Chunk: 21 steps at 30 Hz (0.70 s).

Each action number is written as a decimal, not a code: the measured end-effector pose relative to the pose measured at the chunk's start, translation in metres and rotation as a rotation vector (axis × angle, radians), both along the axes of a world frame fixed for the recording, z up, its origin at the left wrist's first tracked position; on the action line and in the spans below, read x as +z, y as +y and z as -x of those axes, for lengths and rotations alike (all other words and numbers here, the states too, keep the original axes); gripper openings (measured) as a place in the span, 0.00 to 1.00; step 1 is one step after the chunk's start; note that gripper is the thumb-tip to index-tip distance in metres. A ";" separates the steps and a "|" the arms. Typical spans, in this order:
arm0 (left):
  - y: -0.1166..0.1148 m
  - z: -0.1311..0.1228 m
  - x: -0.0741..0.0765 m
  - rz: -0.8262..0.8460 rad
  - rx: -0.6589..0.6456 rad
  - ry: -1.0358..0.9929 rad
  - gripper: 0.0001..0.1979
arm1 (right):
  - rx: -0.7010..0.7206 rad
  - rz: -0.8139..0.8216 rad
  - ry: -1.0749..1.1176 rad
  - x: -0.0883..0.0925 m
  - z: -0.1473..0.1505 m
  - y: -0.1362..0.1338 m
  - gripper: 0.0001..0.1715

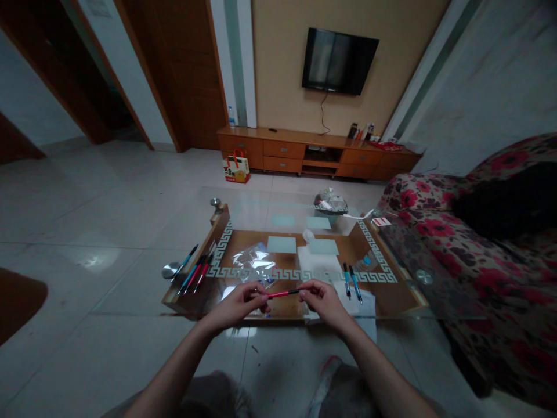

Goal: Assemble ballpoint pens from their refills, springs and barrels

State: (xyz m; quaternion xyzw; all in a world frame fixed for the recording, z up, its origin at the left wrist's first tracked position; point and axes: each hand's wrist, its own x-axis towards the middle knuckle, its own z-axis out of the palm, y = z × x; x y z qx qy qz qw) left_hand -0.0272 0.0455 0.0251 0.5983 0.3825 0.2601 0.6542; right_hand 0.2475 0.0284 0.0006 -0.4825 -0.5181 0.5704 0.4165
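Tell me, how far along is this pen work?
In hand: the left hand and right hand hold one slim red pen by its ends. Two blue pens lie to the right, possibly done; a mixed row of red and blue pens at the left possibly remains. Which is which is unclear.

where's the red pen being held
Head view, low centre: the red pen lies level between left hand and right hand, over the table's near edge.

Over the glass-topped wooden table (402, 296), a thin red pen (284, 294) spans from left hand (237, 305) to right hand (324, 302); a clear plastic bag (256, 258) lies just behind them
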 end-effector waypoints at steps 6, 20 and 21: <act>0.002 0.002 0.005 -0.096 0.001 0.147 0.24 | -0.016 0.009 0.003 0.003 0.000 0.000 0.17; 0.002 0.003 -0.003 -0.038 -0.014 0.104 0.22 | -0.021 -0.026 -0.044 0.008 -0.001 0.000 0.17; 0.002 0.003 -0.001 -0.042 -0.007 0.125 0.23 | -0.020 -0.030 -0.049 0.008 -0.001 0.000 0.17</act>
